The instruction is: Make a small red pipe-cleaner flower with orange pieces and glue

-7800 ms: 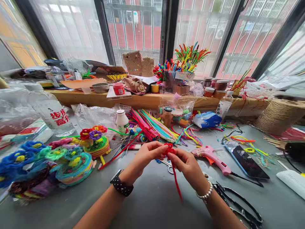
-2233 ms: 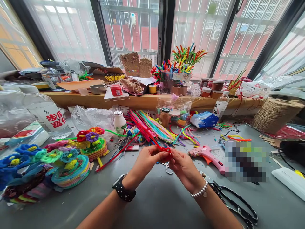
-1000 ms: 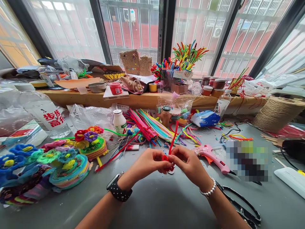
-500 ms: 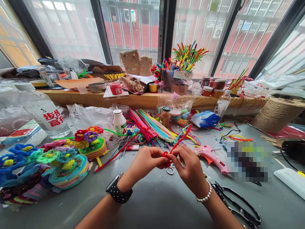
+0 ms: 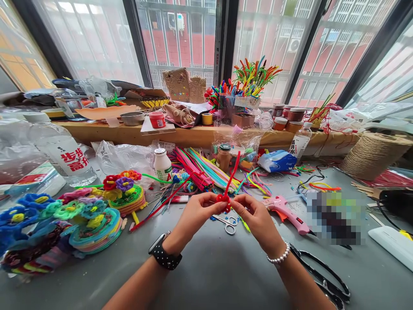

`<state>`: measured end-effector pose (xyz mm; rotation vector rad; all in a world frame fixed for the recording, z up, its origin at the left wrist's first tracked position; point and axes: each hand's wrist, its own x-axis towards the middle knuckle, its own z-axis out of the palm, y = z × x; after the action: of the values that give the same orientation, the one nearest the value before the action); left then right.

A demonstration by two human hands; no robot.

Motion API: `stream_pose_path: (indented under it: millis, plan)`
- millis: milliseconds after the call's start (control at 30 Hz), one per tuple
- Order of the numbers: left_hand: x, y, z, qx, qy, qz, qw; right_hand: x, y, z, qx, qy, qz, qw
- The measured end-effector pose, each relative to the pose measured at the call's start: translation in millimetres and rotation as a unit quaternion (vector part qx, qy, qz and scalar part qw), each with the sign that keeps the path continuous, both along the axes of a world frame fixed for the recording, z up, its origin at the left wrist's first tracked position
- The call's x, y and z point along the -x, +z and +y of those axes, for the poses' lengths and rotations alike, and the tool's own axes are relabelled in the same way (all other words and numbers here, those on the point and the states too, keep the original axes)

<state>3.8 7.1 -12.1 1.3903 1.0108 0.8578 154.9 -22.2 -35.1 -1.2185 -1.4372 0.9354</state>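
Observation:
Between both hands is a red pipe cleaner [image 5: 232, 174], bent into small loops at its lower end, with a straight tail standing up. My left hand [image 5: 201, 211] pinches the looped part from the left with thumb and forefinger. From the other side my right hand [image 5: 254, 213] closes thumb and fingertips on the right edge of the loops. Small silver scissors [image 5: 230, 226] lie on the table just below the hands. Behind them spreads a bundle of coloured pipe cleaners [image 5: 196, 170].
Pipe-cleaner flowers [image 5: 61, 211] stand at the left by a large water bottle [image 5: 64, 153]. A pink glue gun [image 5: 288, 213] lies to the right, with black-handled scissors [image 5: 322, 271] nearer. A white bottle [image 5: 162, 165] and a brown jar [image 5: 223, 157] stand behind; a twine spool [image 5: 376, 155] is far right.
The red tail has swung from leaning right to nearly upright. My right hand has shifted slightly right and down, uncovering more of the loops and the small scissors.

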Motion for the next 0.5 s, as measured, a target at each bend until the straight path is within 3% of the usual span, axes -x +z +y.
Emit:
stream_pose_path:
  millis: [200,500]
  plan:
    - [3.4,3.6,1.3,0.038,-0.055,-0.025,0.997,-1.2,0.2,0.2,-0.005,0.026,-0.033,0.999]
    - [-2.2,-2.4,-0.7,0.009,0.013,-0.024,1.0,7.6,-6.1,-0.7,-0.075,0.03,-0.165,0.983]
